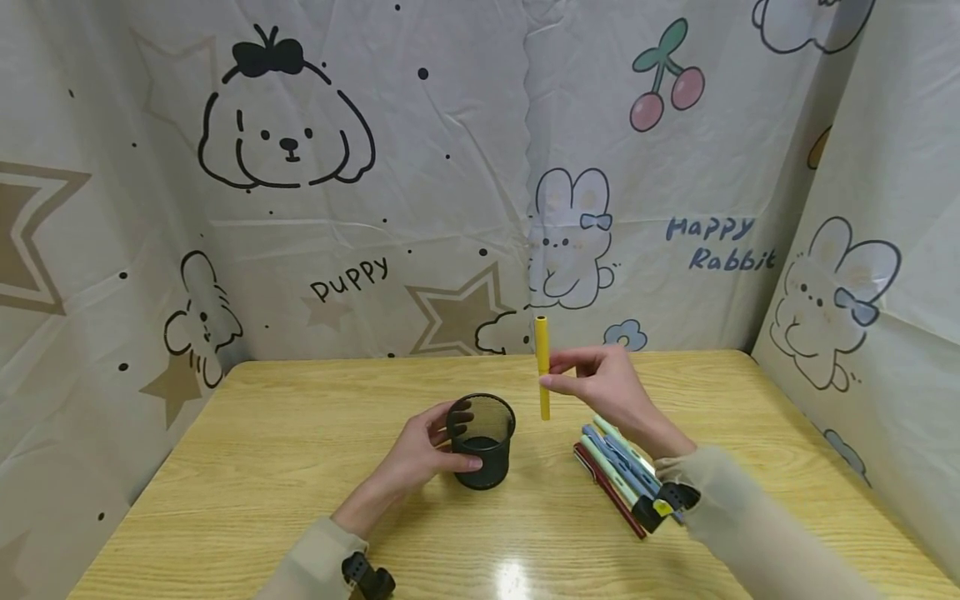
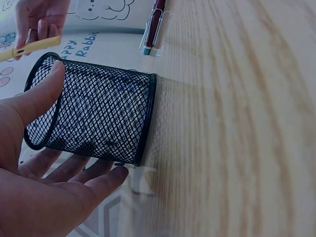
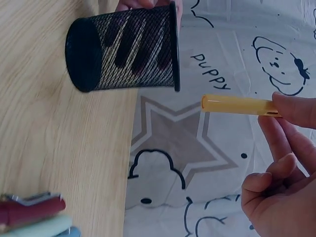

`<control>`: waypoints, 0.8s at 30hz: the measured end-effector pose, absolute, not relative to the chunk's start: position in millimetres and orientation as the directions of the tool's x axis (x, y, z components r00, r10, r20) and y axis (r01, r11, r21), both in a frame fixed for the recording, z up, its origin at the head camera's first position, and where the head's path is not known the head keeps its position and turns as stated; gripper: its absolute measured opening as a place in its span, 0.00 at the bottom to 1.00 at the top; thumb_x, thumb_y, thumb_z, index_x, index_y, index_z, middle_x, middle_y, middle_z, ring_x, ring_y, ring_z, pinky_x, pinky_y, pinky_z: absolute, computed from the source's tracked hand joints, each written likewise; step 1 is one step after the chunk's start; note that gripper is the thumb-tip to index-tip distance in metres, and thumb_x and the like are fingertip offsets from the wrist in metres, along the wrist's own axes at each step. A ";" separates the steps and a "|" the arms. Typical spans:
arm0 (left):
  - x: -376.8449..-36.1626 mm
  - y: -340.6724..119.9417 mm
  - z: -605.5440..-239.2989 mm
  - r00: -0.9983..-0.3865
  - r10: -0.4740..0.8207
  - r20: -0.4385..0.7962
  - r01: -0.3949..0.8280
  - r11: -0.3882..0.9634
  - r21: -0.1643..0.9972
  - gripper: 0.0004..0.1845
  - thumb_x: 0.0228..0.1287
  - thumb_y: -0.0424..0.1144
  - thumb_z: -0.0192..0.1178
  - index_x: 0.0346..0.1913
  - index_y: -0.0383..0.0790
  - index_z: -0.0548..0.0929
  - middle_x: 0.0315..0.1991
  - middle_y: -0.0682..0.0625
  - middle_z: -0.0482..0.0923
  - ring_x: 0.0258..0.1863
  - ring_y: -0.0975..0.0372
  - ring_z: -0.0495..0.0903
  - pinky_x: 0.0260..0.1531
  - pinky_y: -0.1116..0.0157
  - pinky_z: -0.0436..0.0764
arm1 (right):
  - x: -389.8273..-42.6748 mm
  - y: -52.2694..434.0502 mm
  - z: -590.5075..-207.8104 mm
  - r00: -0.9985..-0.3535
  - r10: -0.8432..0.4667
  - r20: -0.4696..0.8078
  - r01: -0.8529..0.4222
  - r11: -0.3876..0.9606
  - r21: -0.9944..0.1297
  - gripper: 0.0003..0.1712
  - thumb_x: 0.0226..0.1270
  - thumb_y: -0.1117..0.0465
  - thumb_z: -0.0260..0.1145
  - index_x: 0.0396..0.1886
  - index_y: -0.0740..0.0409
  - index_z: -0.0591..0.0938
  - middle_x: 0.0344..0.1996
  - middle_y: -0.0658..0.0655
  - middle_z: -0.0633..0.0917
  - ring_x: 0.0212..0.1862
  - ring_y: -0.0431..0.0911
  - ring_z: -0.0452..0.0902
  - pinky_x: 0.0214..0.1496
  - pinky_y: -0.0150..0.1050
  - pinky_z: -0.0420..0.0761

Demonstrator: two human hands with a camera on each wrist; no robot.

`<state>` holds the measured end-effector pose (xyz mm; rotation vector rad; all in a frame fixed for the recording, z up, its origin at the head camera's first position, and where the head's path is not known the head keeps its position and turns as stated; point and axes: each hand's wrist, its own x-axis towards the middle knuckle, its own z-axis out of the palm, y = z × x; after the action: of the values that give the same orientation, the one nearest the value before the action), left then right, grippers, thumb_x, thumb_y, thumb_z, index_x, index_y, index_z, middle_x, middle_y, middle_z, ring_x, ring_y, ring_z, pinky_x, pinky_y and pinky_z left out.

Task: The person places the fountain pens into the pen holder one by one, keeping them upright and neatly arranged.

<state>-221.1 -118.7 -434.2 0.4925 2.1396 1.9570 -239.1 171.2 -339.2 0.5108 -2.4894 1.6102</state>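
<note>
A black mesh pen holder (image 1: 491, 462) stands upright near the middle of the table, its mouth facing up. My left hand (image 1: 412, 454) holds it from the left, thumb at the near side and fingers around the far side. Up and to the right of the rim, my right hand (image 1: 607, 387) pinches a yellow pen (image 1: 543, 346) between thumb and fingers. The pen is nearly vertical, and its lower end is apart from the holder. In the right wrist view the yellow pen (image 3: 234, 104) points toward the table side, beside the holder's rim.
Right of the holder, under my right forearm, lies a bundle of several pens (image 1: 611, 467) in pale green and blue, with a dark red pen (image 1: 615, 500) along its left side. The wooden table (image 1: 300, 433) ends at a patterned cloth backdrop (image 1: 450, 167).
</note>
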 end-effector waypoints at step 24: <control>-223.4 -117.5 -434.2 -0.929 0.362 0.074 0.108 0.075 0.991 0.45 0.56 0.26 0.79 0.76 0.32 0.70 0.69 0.35 0.75 0.71 0.39 0.72 0.73 0.43 0.66 | -248.7 118.4 -359.3 -0.871 -0.283 0.401 -0.478 0.302 -0.825 0.08 0.61 0.64 0.81 0.41 0.59 0.94 0.34 0.53 0.92 0.18 0.41 0.63 0.21 0.32 0.58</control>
<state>-223.4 -117.5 -434.2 0.4793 2.1531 1.9570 -248.7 118.4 -359.3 0.7054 -2.3843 1.6091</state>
